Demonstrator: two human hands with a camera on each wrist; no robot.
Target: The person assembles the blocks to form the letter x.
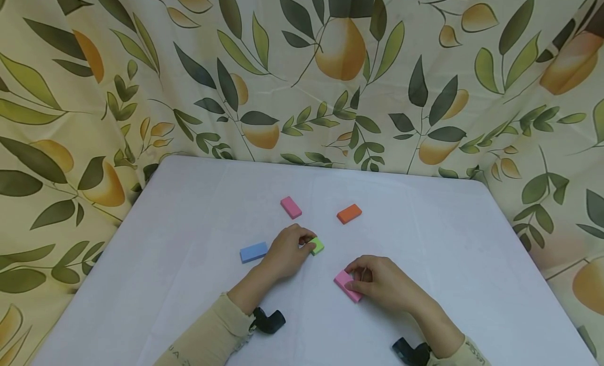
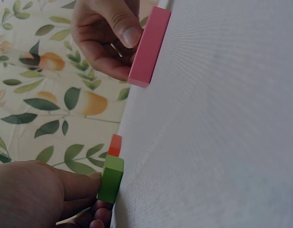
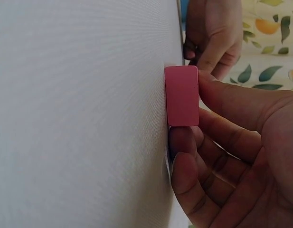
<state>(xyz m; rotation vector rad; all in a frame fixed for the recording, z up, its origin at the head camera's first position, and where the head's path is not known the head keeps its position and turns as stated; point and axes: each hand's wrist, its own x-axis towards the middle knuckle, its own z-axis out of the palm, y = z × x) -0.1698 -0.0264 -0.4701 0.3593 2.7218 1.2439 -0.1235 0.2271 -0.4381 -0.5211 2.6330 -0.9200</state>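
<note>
My left hand (image 1: 289,251) pinches a small lime-green block (image 1: 317,246) between thumb and fingers, low over the white table. In the left wrist view the green block (image 2: 111,179) stands at the thumb tip. To the right and nearer the front, my right hand (image 1: 388,283) pinches a pink block (image 1: 346,286) lying on the table. The right wrist view shows that pink block (image 3: 182,96) end-on, thumb on one side and curled fingers on the other. Just left of my left hand lies a blue block (image 1: 253,252), its right end against the hand's outline.
Farther back on the white table (image 1: 212,208) lie a second pink block (image 1: 291,207) and an orange block (image 1: 349,214). A curtain with leaves and fruit (image 1: 302,119) hangs behind the table's far edge. Black wrist devices (image 1: 269,321) show at both sleeves.
</note>
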